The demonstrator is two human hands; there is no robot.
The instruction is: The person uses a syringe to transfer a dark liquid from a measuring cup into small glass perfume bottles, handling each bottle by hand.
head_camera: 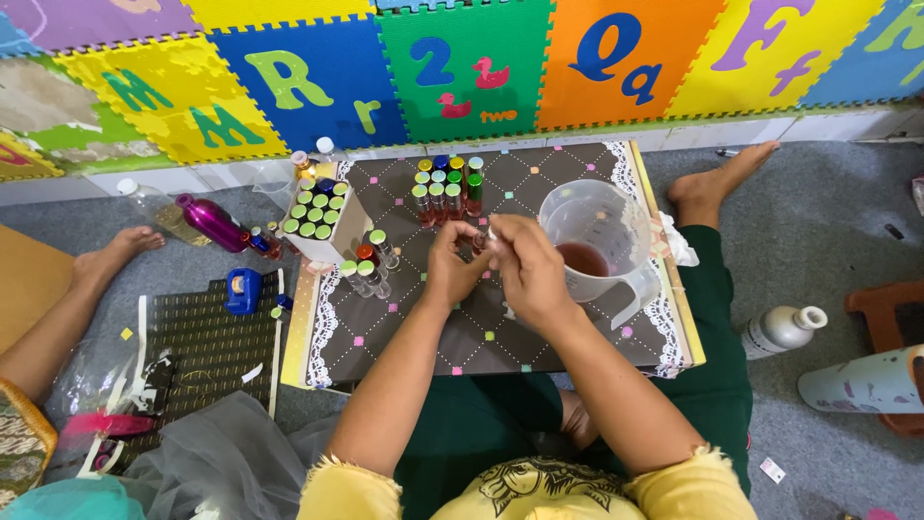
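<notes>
Pinching a small vial (478, 240) between them, left hand (452, 265) and right hand (527, 265) meet, fingers closed on it. Clear measuring jug (597, 236) with reddish liquid stands just beside the right hand; capped vials (445, 188) stand beyond.

A person wears a yellow top (539, 486) with short frayed sleeves and a dark printed motif. Dark green trousers (717, 376). Arms and feet are bare

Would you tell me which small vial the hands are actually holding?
The tiny vial pinched between left hand and right hand; every other vial stands on the board.
</notes>
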